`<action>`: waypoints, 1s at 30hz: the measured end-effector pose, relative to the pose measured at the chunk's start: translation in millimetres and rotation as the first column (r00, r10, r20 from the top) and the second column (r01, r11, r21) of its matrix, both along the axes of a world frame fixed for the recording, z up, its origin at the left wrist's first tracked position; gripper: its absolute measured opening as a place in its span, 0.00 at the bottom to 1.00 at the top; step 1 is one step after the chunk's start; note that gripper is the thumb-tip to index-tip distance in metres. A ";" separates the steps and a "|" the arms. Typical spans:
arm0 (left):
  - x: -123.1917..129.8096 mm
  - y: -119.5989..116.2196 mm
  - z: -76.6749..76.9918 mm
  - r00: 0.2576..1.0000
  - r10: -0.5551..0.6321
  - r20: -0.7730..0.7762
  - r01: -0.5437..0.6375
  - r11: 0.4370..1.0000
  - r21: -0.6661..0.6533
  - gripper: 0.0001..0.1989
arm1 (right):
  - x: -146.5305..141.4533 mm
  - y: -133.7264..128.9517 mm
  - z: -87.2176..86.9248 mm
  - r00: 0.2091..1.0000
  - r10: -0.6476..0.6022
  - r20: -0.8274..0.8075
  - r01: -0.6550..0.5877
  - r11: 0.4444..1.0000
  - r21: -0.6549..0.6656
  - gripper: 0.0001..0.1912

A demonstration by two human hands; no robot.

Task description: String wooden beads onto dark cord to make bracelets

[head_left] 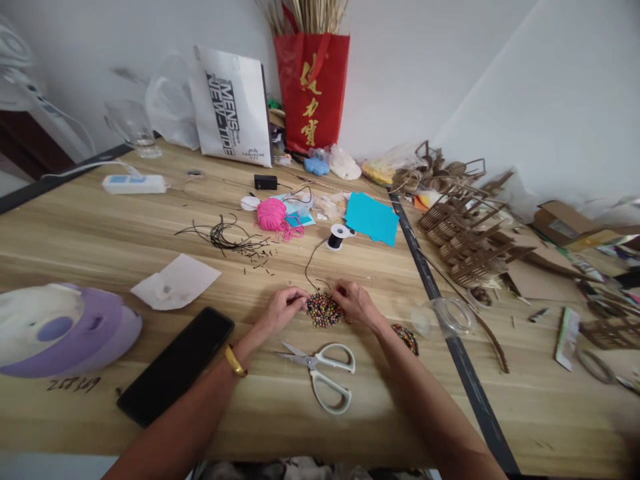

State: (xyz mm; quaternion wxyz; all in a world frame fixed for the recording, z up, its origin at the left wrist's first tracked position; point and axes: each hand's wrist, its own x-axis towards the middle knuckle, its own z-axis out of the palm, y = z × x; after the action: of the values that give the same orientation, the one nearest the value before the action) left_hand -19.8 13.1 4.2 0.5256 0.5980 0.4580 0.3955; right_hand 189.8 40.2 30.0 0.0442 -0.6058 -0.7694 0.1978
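Observation:
A cluster of small multicoloured beads (324, 312) lies on the table between my hands; whether it is strung throughout cannot be made out. My left hand (283, 309) pinches its left edge, thumb and forefinger together. At the opposite edge, the closed fingers of my right hand (357, 304) grip the beads too. Black cord (308, 267) runs down to the cluster from a white spool (336, 240). Scissors with white handles (320, 372) lie partly spread just below the beads. More strung beads (406, 339) sit beside my right forearm.
A black phone (177, 363) and a purple-and-white appliance (75, 330) occupy the left. Cut black cords (233, 239), pink yarn (273, 215) and blue sheets (373, 218) lie farther back. Woven brown baskets (465, 233) crowd the right, and a red bag (315, 87) stands behind.

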 end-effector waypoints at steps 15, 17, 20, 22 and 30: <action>16.3 -20.3 12.0 0.996 -0.088 0.006 0.088 0.996 0.008 0.20 | -16.2 -32.2 15.9 0.478 -0.237 -0.846 -0.038 0.956 -0.290 0.20; 18.1 -20.8 9.1 0.995 -0.091 0.035 0.092 0.995 -0.030 0.21 | -19.8 -33.8 19.0 0.441 -0.240 -0.865 -0.046 0.956 -0.289 0.20; 17.5 -19.6 7.6 0.998 -0.062 0.013 0.062 0.998 -0.004 0.12 | -22.7 -36.2 22.6 0.410 -0.229 -0.883 -0.048 0.961 -0.272 0.19; 14.9 -17.9 9.7 0.998 -0.041 -0.043 0.044 0.996 0.072 0.05 | -23.0 -37.7 24.0 0.412 -0.215 -0.886 -0.035 0.967 -0.251 0.19; 0.6 -13.2 22.7 0.982 0.159 -0.099 -0.120 0.940 0.318 0.06 | -18.4 -37.4 15.7 0.339 -0.236 -0.911 -0.038 0.964 -0.264 0.17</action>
State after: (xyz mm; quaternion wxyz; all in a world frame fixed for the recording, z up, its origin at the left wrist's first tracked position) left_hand -19.2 -0.1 27.0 0.3664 0.6624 0.4628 0.4613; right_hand 171.4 2.7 45.7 0.4151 -0.4297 -0.5367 0.5958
